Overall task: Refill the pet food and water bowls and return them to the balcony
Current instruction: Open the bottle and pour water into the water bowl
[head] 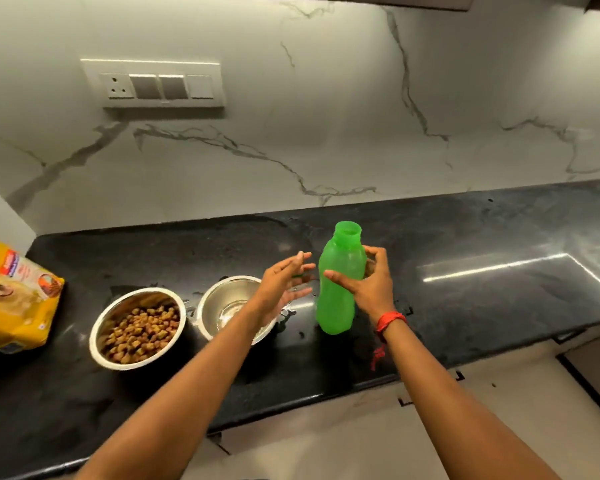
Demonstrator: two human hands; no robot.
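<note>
Fingers (374, 254) of right hand (373, 292) clasp green bottle (336, 299) near rim of steel bowl (204, 303); left hand (284, 282) fingers spread apart.

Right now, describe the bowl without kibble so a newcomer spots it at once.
Find the black countertop below the marble wall. Two steel bowls sit side by side on it, between a yellow food bag and a green bottle. Yours is the bowl nearer the bottle, under the left forearm: bare shiny inside, while its neighbour holds kibble.
</note>
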